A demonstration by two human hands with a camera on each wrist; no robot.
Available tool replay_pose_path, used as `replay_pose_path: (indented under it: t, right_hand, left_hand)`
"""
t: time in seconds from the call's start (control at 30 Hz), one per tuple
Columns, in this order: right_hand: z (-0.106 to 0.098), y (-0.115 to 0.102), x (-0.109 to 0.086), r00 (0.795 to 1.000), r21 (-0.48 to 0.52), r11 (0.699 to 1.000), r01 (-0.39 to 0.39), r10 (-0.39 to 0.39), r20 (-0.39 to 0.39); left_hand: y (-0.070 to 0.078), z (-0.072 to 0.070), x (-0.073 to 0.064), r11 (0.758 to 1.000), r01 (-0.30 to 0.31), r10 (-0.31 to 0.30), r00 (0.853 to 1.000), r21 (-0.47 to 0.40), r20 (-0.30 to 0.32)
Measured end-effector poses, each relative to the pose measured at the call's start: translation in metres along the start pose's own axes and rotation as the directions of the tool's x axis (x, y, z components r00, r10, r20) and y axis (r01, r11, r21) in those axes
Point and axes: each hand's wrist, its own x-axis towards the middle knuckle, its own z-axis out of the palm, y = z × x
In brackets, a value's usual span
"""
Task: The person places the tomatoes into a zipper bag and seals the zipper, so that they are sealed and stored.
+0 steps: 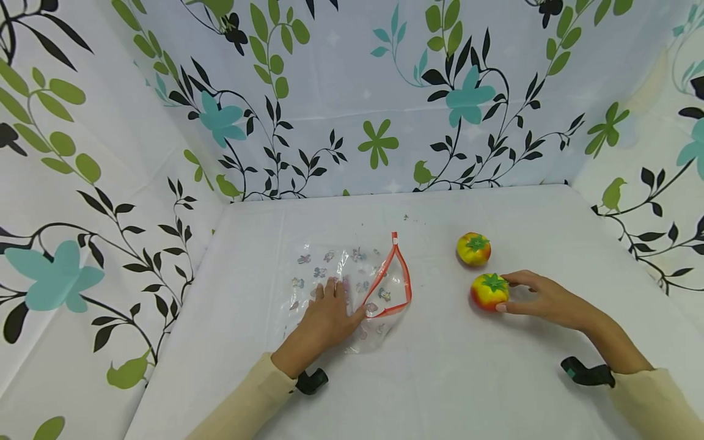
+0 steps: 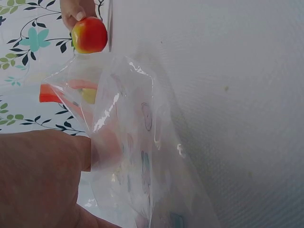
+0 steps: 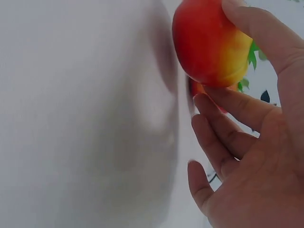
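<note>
In the head view, a clear plastic bag [image 1: 341, 253] with small printed figures and a red-edged mouth lies on the table. My left hand [image 1: 324, 318] is on it, with the thumb by the gaping rim. The left wrist view shows the bag [image 2: 142, 109] raised off the table, partly covering that hand. To the right, my right hand [image 1: 544, 299] pinches a red-and-yellow toy fruit [image 1: 489, 290] with a green leafy top between thumb and fingers. In the right wrist view, the other fingers spread below the held fruit [image 3: 204, 42]. Just behind it sits a similar toy fruit [image 1: 473, 249].
A white-covered table [image 1: 440, 379] lies under everything. Leaf-and-flower printed cloth [image 1: 341, 91] hangs along the back and both sides. Small specks [image 1: 406, 217] dot the table near its back edge. Black wrist devices are strapped at both sleeves.
</note>
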Motion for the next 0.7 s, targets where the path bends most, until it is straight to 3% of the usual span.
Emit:
replay_pose_path:
  t: [0.27,0.7]
  right_hand:
    - [0.017,-0.027,0.022,0.994,0.052,0.993,0.105,-0.105,-0.008]
    - [0.045,-0.068,0.068,0.989,0.041,0.989,0.145,-0.146,0.004]
  left_hand:
    - [0.001,-0.001,0.000,1.000,0.003,-0.003,1.000,-0.001,0.009]
    - [0.000,-0.001,0.000,1.000,0.005,-0.005,1.000,-0.001,0.011]
